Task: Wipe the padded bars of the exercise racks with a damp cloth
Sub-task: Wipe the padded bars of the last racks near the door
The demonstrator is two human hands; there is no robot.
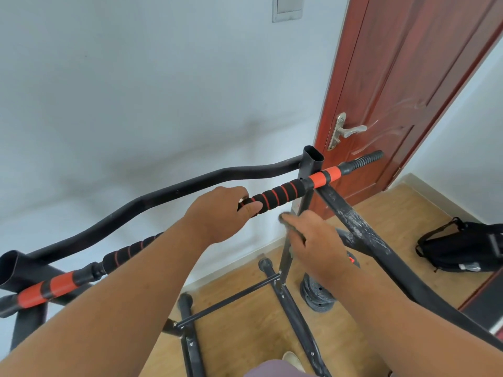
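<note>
Holding the padded bar (275,195), my left hand (220,213) curls its fingers over the black and red foam, thumb along the front. The bar runs across the top of the black rack (313,159), in front of the white wall (122,91). My right hand (315,235) is just below and beside it, blurred. Something small and dark shows at its fingertips; I cannot tell if it is the cloth or how the fingers sit. A red door (402,77) stands behind, a black bag (462,246) on the floor.

A pale wall (136,91) meets wood-look floor (381,213) beside a red-brown door (394,77) (metal lever handle).
</note>
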